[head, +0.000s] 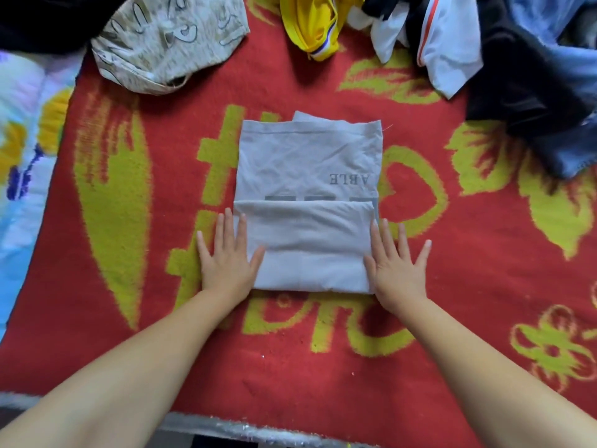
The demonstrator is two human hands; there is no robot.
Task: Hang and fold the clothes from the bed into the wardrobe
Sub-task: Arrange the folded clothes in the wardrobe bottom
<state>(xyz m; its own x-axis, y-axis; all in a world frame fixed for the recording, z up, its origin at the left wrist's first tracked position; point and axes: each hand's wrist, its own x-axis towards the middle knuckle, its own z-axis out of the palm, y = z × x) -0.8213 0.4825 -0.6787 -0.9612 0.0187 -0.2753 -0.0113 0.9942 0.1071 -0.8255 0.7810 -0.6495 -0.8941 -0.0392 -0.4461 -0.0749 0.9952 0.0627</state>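
While both hands lie flat at the near corners of the pale grey, partly folded cotton T-shirt (308, 202), the head view shows a fold in progress on the bed, which is covered by a red blanket with yellow patterns (129, 318). The left hand (227, 257) rests on the shirt's near left edge, its fingers (240, 226) straight and spread, thumb on the cloth. The right hand (399, 263) mirrors it at the near right edge, fingers (384, 231) likewise spread and flat; neither pinches anything. The near part of the shirt is already turned up over itself, covering part of the grey print.

Unfolded garments wait along the far edge: a beige patterned piece (168, 40), a yellow jersey (310, 21), a white garment with a red stripe (442, 43) and dark blue denim (549, 92).

Judging by this, the step is pressing the fold flat. Next, the doubled edge probably needs gripping at both corners and turning over once more toward the far hem, then carrying to the wardrobe, which is not in view.
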